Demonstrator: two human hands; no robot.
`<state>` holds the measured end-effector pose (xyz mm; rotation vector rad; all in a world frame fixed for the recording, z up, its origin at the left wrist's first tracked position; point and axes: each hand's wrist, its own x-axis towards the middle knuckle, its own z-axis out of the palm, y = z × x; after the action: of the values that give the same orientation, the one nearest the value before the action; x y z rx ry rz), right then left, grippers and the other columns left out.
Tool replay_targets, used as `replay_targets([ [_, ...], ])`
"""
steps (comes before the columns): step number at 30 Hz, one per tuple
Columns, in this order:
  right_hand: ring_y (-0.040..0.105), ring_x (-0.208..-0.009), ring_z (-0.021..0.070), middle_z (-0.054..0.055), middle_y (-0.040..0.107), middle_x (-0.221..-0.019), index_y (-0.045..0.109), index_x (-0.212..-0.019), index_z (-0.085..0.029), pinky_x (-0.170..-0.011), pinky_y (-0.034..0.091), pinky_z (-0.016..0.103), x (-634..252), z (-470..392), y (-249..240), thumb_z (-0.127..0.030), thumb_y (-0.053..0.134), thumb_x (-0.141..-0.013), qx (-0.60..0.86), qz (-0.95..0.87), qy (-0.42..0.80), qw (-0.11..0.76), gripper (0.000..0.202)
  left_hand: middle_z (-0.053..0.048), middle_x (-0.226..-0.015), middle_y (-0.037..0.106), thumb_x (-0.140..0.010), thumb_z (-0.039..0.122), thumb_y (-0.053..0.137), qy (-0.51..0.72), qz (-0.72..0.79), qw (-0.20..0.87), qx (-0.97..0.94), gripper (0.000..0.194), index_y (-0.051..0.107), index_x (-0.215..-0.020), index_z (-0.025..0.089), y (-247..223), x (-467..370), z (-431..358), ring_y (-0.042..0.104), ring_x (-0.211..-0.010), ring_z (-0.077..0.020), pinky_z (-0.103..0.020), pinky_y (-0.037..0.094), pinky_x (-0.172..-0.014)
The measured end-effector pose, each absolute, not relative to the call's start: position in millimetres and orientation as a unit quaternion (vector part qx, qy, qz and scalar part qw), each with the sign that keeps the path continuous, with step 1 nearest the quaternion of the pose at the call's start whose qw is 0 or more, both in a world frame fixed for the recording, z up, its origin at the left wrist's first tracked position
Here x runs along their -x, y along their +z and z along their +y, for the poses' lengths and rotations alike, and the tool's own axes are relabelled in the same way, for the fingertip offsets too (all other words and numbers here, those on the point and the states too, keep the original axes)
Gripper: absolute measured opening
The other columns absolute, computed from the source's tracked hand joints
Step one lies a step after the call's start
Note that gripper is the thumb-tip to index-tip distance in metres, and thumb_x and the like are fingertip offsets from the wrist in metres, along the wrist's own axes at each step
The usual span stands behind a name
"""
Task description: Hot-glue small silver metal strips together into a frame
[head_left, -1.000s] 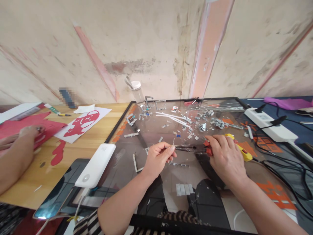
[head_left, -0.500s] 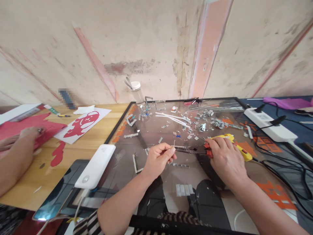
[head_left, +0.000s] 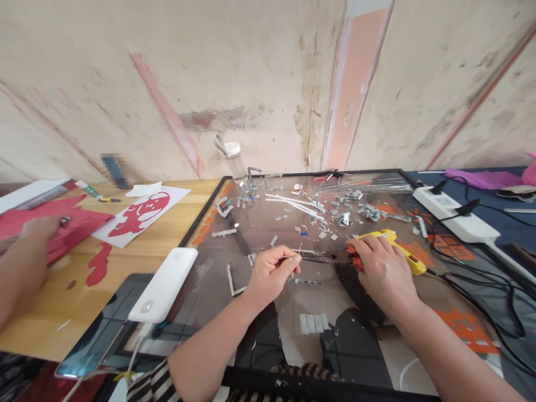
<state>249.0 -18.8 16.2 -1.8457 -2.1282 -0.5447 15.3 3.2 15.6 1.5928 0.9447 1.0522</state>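
Over the middle of the dark glass tabletop, my left hand [head_left: 274, 272] pinches a thin wire-like piece [head_left: 300, 249] between thumb and fingertips. My right hand [head_left: 383, 268] is closed round the red handles [head_left: 355, 258] of a slim dark tool, whose narrow jaws [head_left: 324, 257] point left and reach the piece at my left fingertips. A yellow glue gun [head_left: 408, 254] lies just behind and beside my right hand, partly covered by it. Below the hands, several small grey strips [head_left: 314, 323] lie side by side on the glass.
Metal scraps [head_left: 372, 213] and white sticks [head_left: 293, 206] lie farther back. A white power strip [head_left: 456, 215] with black cables is at right. A white power bank [head_left: 164, 286] sits left. Another person's hand [head_left: 37, 237] rests over red paper [head_left: 75, 223]. A bottle [head_left: 234, 159] stands behind.
The jaws and my right hand have shifted slightly left in view. My left hand keeps its pinch almost in place. The other person's hand has moved a little left over the red paper.
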Motion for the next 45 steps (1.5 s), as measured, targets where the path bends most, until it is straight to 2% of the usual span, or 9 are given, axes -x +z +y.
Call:
replay_targets([
  [7,0.053,-0.09,0.0253,0.008,0.063,-0.097,0.063,-0.104,-0.017,-0.072,0.038,0.035,-248.8,-19.2,15.5,-0.006,0.053,-0.071,0.641,-0.73,-0.189,0.142,0.036,0.001,-0.057,0.054,-0.084,0.034,0.054,0.454,0.388,0.456,-0.66,0.028,0.058,-0.065,0.014,12.9,-17.3,2.8,0.045,-0.051,-0.0077,-0.02,0.036,-0.052],
  [21,0.054,-0.094,0.0253,0.009,0.063,-0.1,0.063,-0.102,-0.015,-0.077,0.041,0.035,-250.3,-18.0,13.7,-0.002,0.05,-0.069,0.636,-0.741,-0.154,0.149,0.038,0.0,-0.062,0.057,-0.086,0.031,0.052,0.467,0.382,0.445,-0.662,0.024,0.058,-0.069,0.014,8.3,-15.0,4.3,0.047,-0.054,-0.0082,-0.02,0.038,-0.054],
  [28,0.058,-0.092,0.021,0.006,0.062,-0.103,0.062,-0.1,-0.017,-0.072,0.043,0.029,-247.4,-19.5,10.3,-0.001,0.048,-0.07,0.659,-0.728,-0.113,0.151,0.037,-0.001,-0.061,0.057,-0.085,0.032,0.053,0.475,0.387,0.44,-0.657,0.025,0.058,-0.068,0.014,10.8,-15.9,3.6,0.047,-0.053,-0.0079,-0.02,0.038,-0.053],
  [36,0.056,-0.09,0.0229,0.006,0.063,-0.096,0.061,-0.096,-0.018,-0.073,0.042,0.032,-247.9,-18.1,11.1,-0.001,0.048,-0.071,0.656,-0.736,-0.113,0.128,0.033,0.0,-0.06,0.056,-0.085,0.033,0.053,0.466,0.395,0.439,-0.659,0.026,0.057,-0.067,0.015,11.3,-17.4,1.8,0.046,-0.051,-0.0079,-0.02,0.037,-0.052],
  [45,0.055,-0.092,0.0227,0.006,0.063,-0.098,0.061,-0.098,-0.019,-0.074,0.04,0.031,-247.2,-18.6,9.6,-0.003,0.049,-0.073,0.664,-0.727,-0.112,0.132,0.032,0.0,-0.059,0.056,-0.085,0.033,0.053,0.47,0.4,0.435,-0.655,0.026,0.057,-0.067,0.015,10.7,-17.5,1.6,0.047,-0.052,-0.008,-0.02,0.038,-0.053],
])
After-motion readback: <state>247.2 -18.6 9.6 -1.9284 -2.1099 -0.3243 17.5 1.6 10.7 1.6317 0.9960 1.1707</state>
